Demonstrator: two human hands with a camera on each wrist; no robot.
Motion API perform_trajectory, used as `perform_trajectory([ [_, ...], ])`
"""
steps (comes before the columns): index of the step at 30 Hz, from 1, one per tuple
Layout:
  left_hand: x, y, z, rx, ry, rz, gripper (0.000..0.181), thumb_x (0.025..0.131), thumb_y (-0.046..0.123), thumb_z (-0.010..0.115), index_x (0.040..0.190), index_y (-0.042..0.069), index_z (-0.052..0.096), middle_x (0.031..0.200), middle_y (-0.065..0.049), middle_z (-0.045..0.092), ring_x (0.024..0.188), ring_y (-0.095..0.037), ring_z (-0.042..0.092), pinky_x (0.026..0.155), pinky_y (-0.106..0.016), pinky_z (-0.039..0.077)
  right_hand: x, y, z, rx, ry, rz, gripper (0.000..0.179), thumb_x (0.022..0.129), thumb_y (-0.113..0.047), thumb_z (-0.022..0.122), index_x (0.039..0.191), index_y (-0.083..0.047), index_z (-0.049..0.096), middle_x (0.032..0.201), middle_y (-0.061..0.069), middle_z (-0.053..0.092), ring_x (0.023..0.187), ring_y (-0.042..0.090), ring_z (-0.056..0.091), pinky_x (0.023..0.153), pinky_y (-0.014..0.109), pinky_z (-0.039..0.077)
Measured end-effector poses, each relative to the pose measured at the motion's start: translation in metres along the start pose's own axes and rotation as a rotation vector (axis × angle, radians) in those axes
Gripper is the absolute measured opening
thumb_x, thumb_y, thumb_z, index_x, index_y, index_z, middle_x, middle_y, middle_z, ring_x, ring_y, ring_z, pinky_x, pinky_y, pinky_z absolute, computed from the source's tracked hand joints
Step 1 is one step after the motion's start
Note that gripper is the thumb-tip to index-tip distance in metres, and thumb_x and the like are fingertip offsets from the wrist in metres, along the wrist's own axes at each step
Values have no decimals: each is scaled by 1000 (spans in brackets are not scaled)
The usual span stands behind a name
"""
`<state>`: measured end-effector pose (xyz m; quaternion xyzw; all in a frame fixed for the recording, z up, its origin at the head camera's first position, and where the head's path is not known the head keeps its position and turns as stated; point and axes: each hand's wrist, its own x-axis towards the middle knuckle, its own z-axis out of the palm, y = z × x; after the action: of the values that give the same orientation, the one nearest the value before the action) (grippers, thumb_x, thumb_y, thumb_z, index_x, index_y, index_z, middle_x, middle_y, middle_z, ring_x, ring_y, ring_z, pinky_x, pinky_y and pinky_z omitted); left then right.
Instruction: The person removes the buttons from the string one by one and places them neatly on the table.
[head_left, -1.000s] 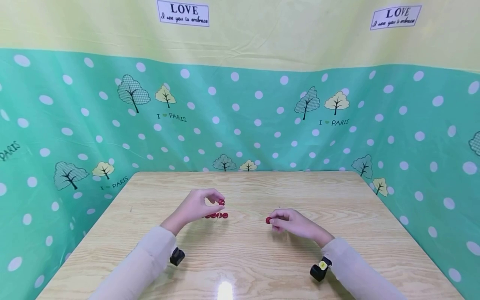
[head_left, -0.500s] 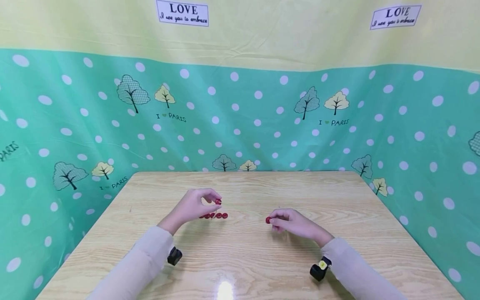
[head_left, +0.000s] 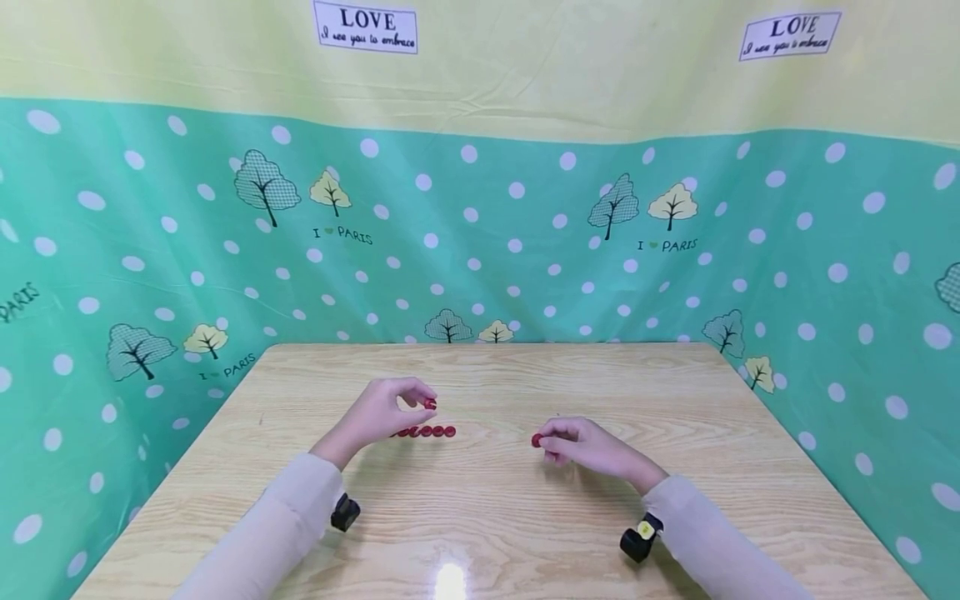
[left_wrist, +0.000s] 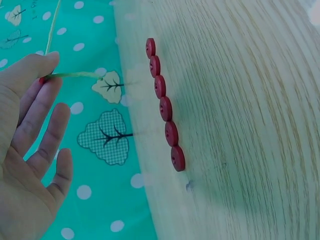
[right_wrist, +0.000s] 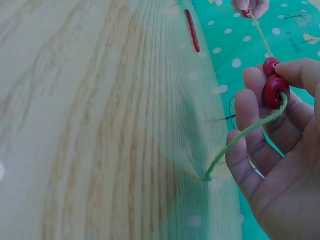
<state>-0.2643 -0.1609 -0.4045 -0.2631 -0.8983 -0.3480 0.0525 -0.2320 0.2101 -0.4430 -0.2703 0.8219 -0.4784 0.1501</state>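
Between thumb and fingertips my left hand point(head_left: 384, 410) pinches a red button point(head_left: 430, 404), raised above the table at the left of centre. A green string point(left_wrist: 75, 74) comes out at that pinch; only a sliver of the button shows in the left wrist view. My right hand point(head_left: 592, 448) holds two red buttons point(right_wrist: 276, 92) threaded on the same green cord, whose knotted end hangs below them in the right wrist view. From there the cord stretches toward the left hand. Just below the left hand, several more red buttons point(left_wrist: 165, 108) lie in a line, partly hidden in the head view.
The wooden table point(head_left: 487, 517) reaches back to a green, dotted curtain point(head_left: 510, 250). A black wrist camera point(head_left: 345, 512) sits on the left wrist and another black camera point(head_left: 637, 543) on the right.
My left hand has drifted a little to the left with its button, farther from the right hand. The right hand has stayed in place with its buttons.
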Motion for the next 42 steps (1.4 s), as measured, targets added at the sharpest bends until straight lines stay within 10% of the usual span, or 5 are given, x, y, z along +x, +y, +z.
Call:
perform_trajectory([
  [42,-7,-27,-7,25,23,-62,20,87,20,79,106,14,75,97,7,71,88,-15,63,73,-34,52,-2,3,-2,-5,3,8,26,105,-21,55,113,2,66,90,16,67,83,29,61,75,35,52],
])
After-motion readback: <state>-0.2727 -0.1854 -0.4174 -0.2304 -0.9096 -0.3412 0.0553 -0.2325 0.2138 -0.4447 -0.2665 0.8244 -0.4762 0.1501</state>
